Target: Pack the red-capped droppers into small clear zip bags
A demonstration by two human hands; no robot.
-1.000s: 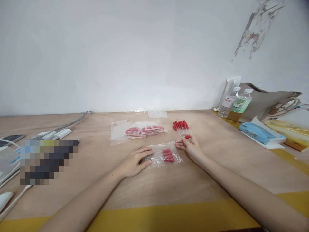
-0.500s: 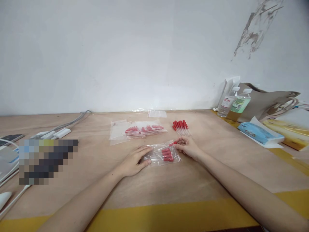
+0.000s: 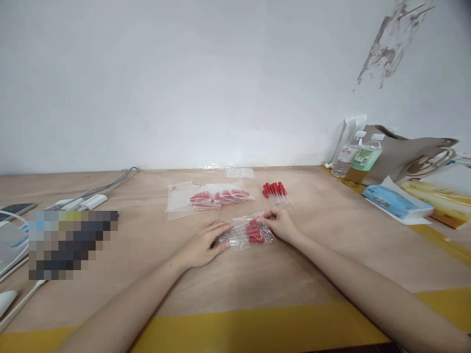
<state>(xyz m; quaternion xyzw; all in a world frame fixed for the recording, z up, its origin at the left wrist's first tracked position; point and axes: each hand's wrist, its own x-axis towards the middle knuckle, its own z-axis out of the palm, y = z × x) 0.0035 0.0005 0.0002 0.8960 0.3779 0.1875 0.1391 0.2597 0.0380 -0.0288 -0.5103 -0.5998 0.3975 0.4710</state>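
Note:
A clear plastic zip bag (image 3: 239, 239) lies flat on the table between my hands. Several droppers with red rubber bulbs (image 3: 254, 235) are inside, bulbs toward the bag's right end. My left hand (image 3: 209, 242) rests at the left end, thumb and fingers apart and touching the plastic. At the right-hand mouth, my right hand (image 3: 280, 223) has its fingers pinched together by the bulb of the uppermost dropper (image 3: 254, 221), which lies mostly within the bag. The fingertips are partly hidden. Just beyond this hand, a bunch of loose red-bulbed droppers (image 3: 275, 190) lies on the table.
Filled bags of droppers (image 3: 221, 197) overlap flat bags (image 3: 180, 198) behind my left hand. Another clear packet (image 3: 239, 172) lies by the wall. Two bottles (image 3: 362, 159), a grey bag (image 3: 397, 152) and a blue tissue pack (image 3: 395, 201) stand right; cables (image 3: 106, 186) run left.
My right hand has shifted slightly left, and the uppermost dropper's red bulb has slid left into the bag. My left hand stays in place.

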